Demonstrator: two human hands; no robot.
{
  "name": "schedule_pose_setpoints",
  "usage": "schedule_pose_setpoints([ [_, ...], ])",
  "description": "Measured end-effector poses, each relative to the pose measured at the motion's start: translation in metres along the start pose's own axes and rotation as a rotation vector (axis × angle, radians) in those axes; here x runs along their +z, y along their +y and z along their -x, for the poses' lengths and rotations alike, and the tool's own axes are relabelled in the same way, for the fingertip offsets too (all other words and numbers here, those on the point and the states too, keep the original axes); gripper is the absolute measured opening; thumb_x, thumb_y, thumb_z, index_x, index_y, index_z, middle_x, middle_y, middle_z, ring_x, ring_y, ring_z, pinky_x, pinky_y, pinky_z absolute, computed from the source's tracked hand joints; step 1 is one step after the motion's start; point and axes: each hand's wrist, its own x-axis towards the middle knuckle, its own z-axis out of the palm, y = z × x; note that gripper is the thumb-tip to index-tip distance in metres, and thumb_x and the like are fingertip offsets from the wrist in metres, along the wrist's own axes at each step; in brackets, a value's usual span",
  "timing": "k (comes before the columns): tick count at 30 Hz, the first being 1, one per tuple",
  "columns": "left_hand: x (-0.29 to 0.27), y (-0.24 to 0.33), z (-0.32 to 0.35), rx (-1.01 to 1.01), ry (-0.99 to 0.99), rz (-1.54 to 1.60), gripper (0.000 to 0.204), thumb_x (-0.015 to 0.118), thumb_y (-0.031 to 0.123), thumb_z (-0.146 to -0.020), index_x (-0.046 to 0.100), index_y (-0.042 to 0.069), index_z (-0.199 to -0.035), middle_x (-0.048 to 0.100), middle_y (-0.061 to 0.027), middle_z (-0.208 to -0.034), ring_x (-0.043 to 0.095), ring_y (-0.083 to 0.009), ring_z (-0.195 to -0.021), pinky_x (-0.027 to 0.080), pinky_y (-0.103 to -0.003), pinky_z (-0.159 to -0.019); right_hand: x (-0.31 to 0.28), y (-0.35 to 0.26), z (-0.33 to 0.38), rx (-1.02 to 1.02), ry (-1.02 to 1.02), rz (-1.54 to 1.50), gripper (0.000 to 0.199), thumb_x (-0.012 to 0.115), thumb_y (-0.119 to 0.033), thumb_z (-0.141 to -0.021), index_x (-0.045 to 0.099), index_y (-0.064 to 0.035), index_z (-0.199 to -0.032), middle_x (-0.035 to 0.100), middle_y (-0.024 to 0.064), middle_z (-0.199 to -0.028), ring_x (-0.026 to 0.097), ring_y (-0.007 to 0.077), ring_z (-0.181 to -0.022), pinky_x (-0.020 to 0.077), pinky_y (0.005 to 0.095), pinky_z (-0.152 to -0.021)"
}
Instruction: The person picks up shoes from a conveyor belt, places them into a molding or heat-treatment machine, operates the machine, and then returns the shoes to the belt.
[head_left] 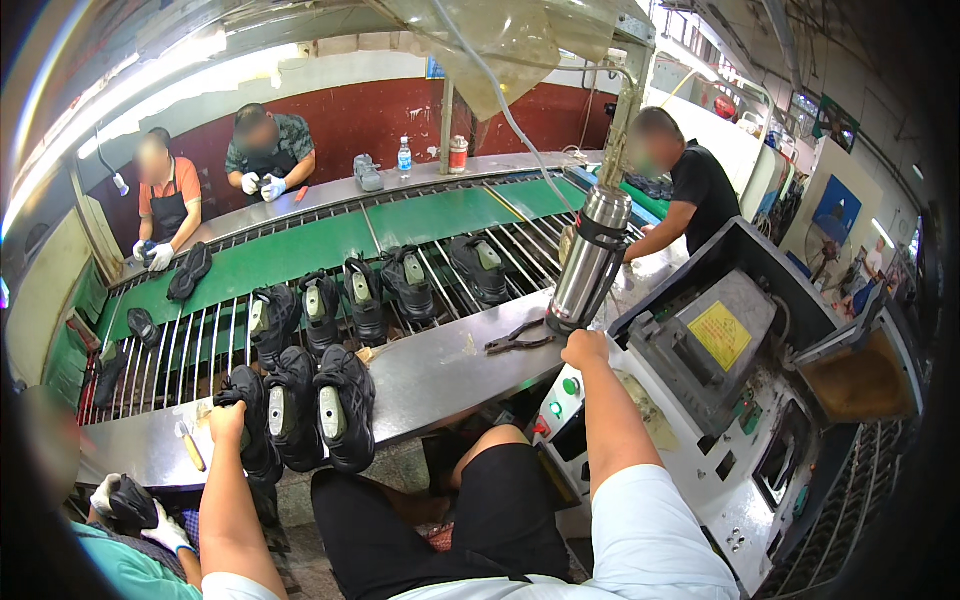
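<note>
My left hand (228,422) is closed on the edge of a black shoe (255,425) with a pale grey-green insert, the leftmost of three along the bench's near edge. Beside it stand the middle shoe (292,408) and the right shoe (334,412), each showing the same insert. My right hand (585,348) is curled into a fist at the corner of a white machine (625,420), close below a steel thermos (585,260). What its fingers hold, if anything, is hidden. Pliers (519,340) lie on the metal bench (425,375) left of that hand.
More black shoes (408,285) sit on the metal rollers beside a green conveyor belt (330,235). A yellow-handled tool (190,448) lies left of my left hand. Co-workers stand across the line; gloved hands (165,528) hold a shoe at lower left.
</note>
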Motion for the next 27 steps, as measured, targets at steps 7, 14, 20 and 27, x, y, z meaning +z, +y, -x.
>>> schedule_pose_setpoints([
  [7,-0.003,0.024,0.045,0.195,0.138,0.001,0.040,0.062,0.025,-0.071,0.065,-0.005,-0.096,0.065,-0.0234,-0.097,0.062,-0.0391,-0.093,0.048,-0.044,-0.083,0.010,0.009,0.004,0.017,0.003,-0.034,0.029,0.061,-0.028,-0.070,0.072,-0.0047,-0.085,0.070,0.0145,-0.094,0.064,0.0287,-0.094,0.0421,0.0381,-0.089],
  [14,0.044,0.024,0.117,0.505,-0.002,0.165,0.087,0.071,0.024,-0.074,0.026,-0.009,-0.140,0.038,-0.0286,-0.137,0.038,-0.0409,-0.128,0.032,-0.043,-0.108,0.003,-0.004,0.000,-0.018,0.038,-0.061,0.029,0.061,-0.028,-0.071,0.073,-0.0052,-0.085,0.070,0.0139,-0.093,0.064,0.0291,-0.094,0.0412,0.0377,-0.090],
  [20,0.024,0.060,0.117,0.461,-0.145,0.011,0.088,0.071,0.027,-0.070,0.029,-0.007,-0.139,0.039,-0.0278,-0.136,0.043,-0.0406,-0.125,0.039,-0.042,-0.103,-0.005,0.001,0.011,0.007,-0.001,-0.032,0.027,0.059,-0.024,-0.070,0.073,-0.0070,-0.085,0.070,0.0144,-0.094,0.063,0.0275,-0.095,0.0423,0.0358,-0.089],
  [27,0.037,0.062,0.062,0.239,-0.353,0.159,0.061,0.071,0.015,-0.066,0.049,-0.004,-0.120,0.062,-0.0232,-0.109,0.060,-0.0384,-0.104,0.046,-0.040,-0.092,0.002,0.002,0.006,-0.014,0.039,-0.022,0.030,0.060,-0.029,-0.072,0.073,-0.0054,-0.085,0.070,0.0126,-0.093,0.063,0.0298,-0.094,0.0434,0.0390,-0.090],
])
